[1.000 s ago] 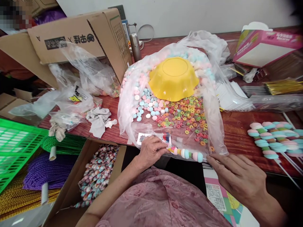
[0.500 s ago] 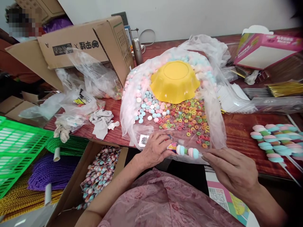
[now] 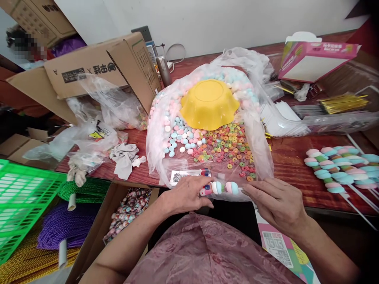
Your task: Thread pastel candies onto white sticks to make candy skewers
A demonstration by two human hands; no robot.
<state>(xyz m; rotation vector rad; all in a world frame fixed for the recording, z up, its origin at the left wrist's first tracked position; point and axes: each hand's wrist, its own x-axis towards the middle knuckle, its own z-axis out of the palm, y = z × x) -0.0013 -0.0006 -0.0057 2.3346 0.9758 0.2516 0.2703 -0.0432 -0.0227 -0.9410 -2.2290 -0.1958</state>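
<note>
Fingers of the left hand (image 3: pixel 182 194) were curled about the printed end piece (image 3: pixel 206 190) of a marshmallow skewer (image 3: pixel 218 187); those of the right hand (image 3: pixel 276 199) were closed in a pinch on its white stick. The skewer was at lower centre of the frame, roughly level, by the near edge of the counter (image 3: pixel 286 157).

Compared with one second earlier, the visible run of sweets between the hands had shortened. In judgement, the pieces had been drawn together or were partly covered by the left hand; which could not be told. Both hands appeared engaged in adjusting the skewer.

Beyond the hands, an opened plastic bag (image 3: pixel 262 152) bore loose marshmallows (image 3: pixel 183 139), ring gummies (image 3: pixel 229 142) and an upturned yellow bowl (image 3: pixel 209 104). Stacked skewers (image 3: pixel 340 169) lay at right. A cardboard box (image 3: pixel 84 73) stood upper left. Obstructions noted: the bag's near edge and a QR-coded packet (image 3: pixel 177 176) lay close behind the left hand.
</note>
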